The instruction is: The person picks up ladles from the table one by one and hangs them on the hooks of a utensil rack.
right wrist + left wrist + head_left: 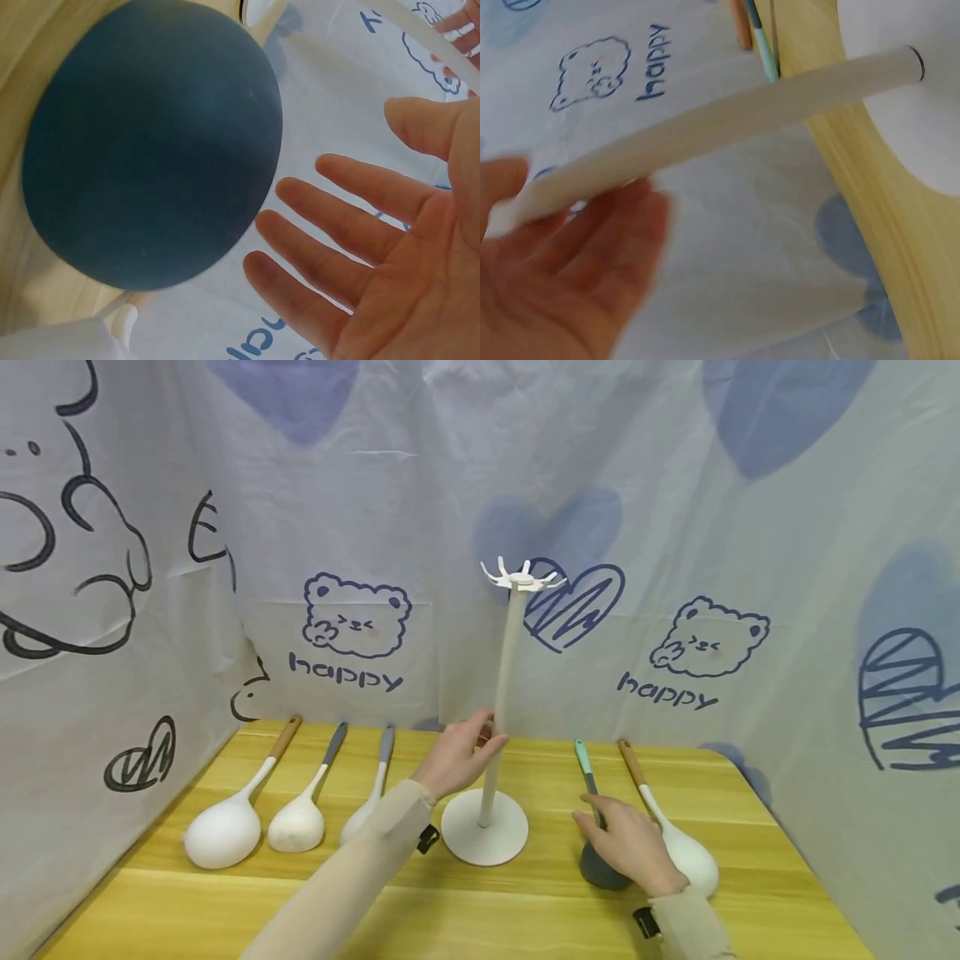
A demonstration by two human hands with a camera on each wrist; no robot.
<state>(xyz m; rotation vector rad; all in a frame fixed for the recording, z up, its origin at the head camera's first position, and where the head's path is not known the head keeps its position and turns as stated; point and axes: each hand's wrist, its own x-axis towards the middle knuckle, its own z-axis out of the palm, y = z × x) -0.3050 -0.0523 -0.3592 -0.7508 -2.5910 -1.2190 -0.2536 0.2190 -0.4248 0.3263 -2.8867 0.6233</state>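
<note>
A white utensil stand [504, 685] rises from a round base and carries a ring of hooks on top; it leans slightly in the head view. My left hand [459, 756] is at its pole, with the thumb and loosely extended fingers [622, 232] on either side. My right hand [630, 843] hovers over a dark ladle [603, 868] with a mint-tipped handle, fingers spread and holding nothing. The right wrist view shows the dark round bowl of that ladle [150, 142] just beyond the fingertips [262, 266]. Beside it lies a white ladle [690, 856] with a brown handle, partly behind my hand.
On the left side of the wooden table [570, 927] lie a large white ladle [223, 833] with a brown handle, a smaller white one [297, 823] with a dark handle, and a grey-handled utensil [380, 777] partly behind my left sleeve. A printed cloth [450, 485] hangs around the table.
</note>
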